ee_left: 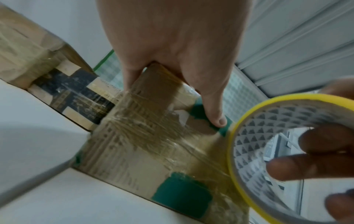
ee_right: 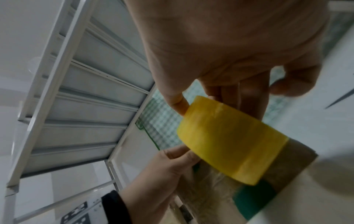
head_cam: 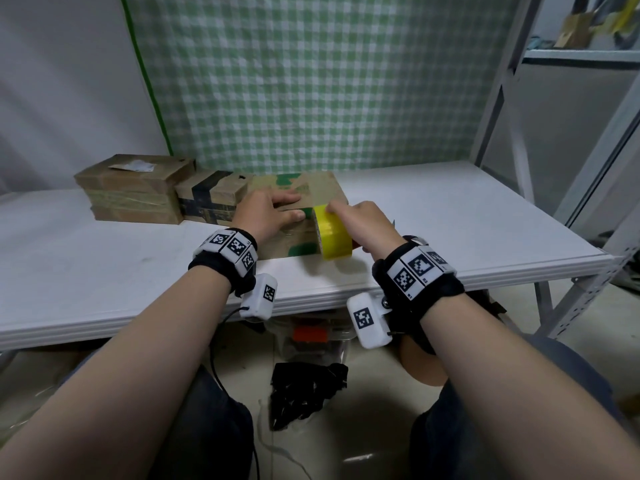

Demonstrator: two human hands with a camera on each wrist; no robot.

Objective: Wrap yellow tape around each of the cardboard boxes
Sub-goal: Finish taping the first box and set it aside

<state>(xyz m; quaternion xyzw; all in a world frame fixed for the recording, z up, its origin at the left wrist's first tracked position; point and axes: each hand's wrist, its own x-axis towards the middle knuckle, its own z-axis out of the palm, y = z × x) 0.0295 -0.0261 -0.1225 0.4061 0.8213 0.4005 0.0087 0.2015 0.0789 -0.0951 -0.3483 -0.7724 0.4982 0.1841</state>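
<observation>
I am pressing my left hand [head_cam: 268,213] flat, fingers straight, on top of the green-printed cardboard box [head_cam: 322,190] lying near the middle of the white table [head_cam: 450,220], while my right hand [head_cam: 363,223] is grasping the yellow tape roll [head_cam: 334,237], fingers hooked through its core, against the box's near face at about 3 o'clock of the left hand. Two more cardboard boxes, a black-taped box [head_cam: 207,199] and a stacked box [head_cam: 131,188], are sitting at 9 o'clock of it, the black-taped one touching it.

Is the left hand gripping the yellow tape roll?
No, the left hand lies flat on the green-printed cardboard box; the right hand holds the yellow tape roll.
</observation>
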